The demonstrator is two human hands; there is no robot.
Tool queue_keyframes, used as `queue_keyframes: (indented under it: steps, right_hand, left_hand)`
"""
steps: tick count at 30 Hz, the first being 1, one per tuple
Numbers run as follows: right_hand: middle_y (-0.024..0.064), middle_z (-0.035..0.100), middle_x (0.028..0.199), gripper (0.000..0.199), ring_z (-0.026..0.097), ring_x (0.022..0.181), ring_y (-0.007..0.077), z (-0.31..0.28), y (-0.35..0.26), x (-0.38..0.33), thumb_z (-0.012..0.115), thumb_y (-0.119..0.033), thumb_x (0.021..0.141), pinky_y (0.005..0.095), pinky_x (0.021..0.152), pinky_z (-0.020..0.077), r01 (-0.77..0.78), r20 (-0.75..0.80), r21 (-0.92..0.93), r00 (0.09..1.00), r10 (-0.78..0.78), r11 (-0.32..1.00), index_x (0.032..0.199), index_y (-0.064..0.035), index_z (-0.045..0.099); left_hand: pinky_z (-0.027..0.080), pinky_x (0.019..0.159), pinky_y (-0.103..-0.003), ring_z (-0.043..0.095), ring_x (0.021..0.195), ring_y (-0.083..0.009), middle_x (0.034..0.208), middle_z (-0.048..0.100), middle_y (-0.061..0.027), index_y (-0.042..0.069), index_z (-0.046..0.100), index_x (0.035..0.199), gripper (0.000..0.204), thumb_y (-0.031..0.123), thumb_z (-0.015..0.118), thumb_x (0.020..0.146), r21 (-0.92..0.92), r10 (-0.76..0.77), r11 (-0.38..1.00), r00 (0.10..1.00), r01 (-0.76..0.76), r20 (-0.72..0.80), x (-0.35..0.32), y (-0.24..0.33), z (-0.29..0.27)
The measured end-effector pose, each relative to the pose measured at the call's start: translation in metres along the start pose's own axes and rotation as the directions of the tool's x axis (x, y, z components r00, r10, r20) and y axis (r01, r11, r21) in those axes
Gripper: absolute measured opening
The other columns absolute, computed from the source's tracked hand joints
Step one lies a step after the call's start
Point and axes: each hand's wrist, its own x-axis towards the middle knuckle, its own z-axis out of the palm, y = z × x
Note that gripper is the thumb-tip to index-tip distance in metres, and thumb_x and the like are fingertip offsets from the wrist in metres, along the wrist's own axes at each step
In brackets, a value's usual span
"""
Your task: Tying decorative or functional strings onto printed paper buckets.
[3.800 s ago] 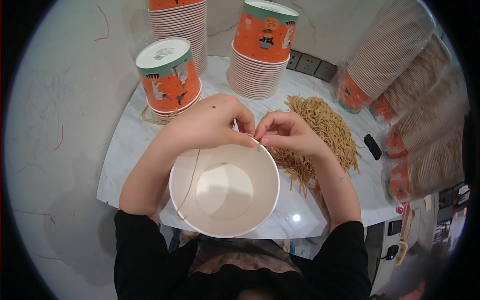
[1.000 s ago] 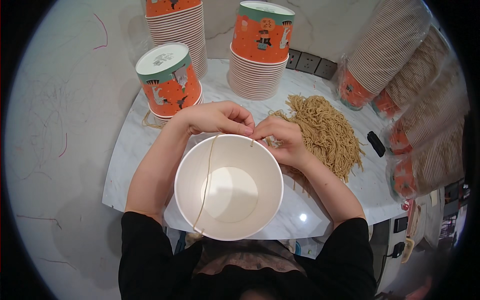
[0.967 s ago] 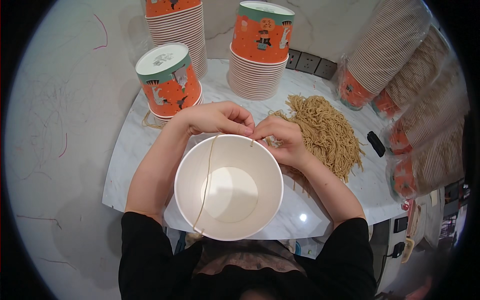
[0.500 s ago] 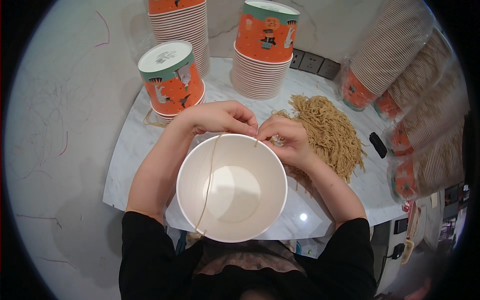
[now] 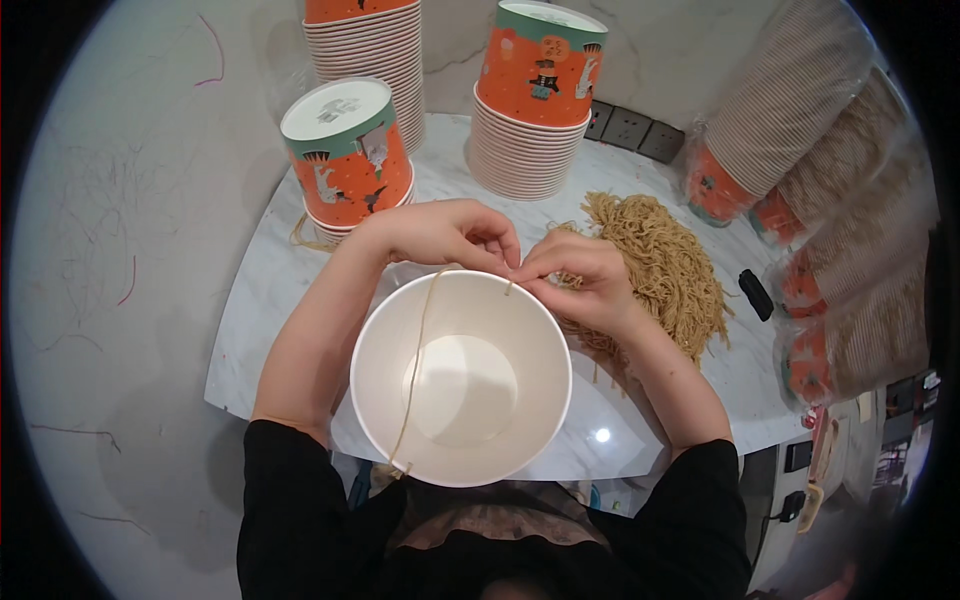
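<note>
A white paper bucket [image 5: 400, 350], open side up, stands in front of me. A thin tan cord [image 5: 418, 365] runs across its mouth from the far rim to the near left rim, where a knotted bit shows. Just inside the far rim, a short cord end hangs down close to my fingers. Both hands meet at that rim: my left hand [image 5: 462, 235] pinches from the left, fingers curled, and my right hand [image 5: 585, 280] pinches from the right with thumb and forefinger. The cord between the fingertips is mostly hidden.
A heap of tan cords [image 5: 665, 265] lies right of my right hand. Stacked orange and green buckets [image 5: 350, 175] stand upside down behind my left hand, with another stack [image 5: 530, 140] farther back. Plastic-wrapped bucket stacks [image 5: 770, 110], a black object [image 5: 756, 292] and sockets [image 5: 628, 128] are at right.
My right hand's fingers have straightened somewhat and its thumb has lowered along the rim. The left hand stays nearly in place, and the bucket has barely shifted.
</note>
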Motion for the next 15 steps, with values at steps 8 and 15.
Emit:
queue_keyframes:
  steps: [8,15]
  right_hand:
    - [0.0104,0.067,0.107,0.044,0.066,0.092,0.0167,-0.036,-0.025,0.006,0.047,0.012,0.073,0.0316,0.078,0.0541,-0.044,-0.042,0.029,0.998,0.045,0.999,0.104,-0.0015,0.074]
    - [0.0222,0.029,0.162,0.055,0.027,0.148,0.0429,-0.071,-0.105,0.017,0.083,-0.022,0.076,0.0532,0.122,0.0182,-0.075,0.67,-0.21,0.715,0.199,0.975,0.129,-0.0204,0.071]
  left_hand:
    - [0.05,0.092,-0.027,0.061,0.102,-0.009,0.112,0.067,-0.0011,0.004,0.068,0.12,0.027,0.011,0.069,0.095,0.177,0.185,0.973,0.957,-0.147,-0.223,-0.041,0.046,0.002]
    - [0.044,0.108,-0.04,0.055,0.131,-0.0338,0.127,0.07,-0.0125,0.005,0.072,0.118,0.042,0.029,0.083,0.085,0.482,0.296,0.817,0.948,-0.316,0.118,-0.082,0.073,0.039]
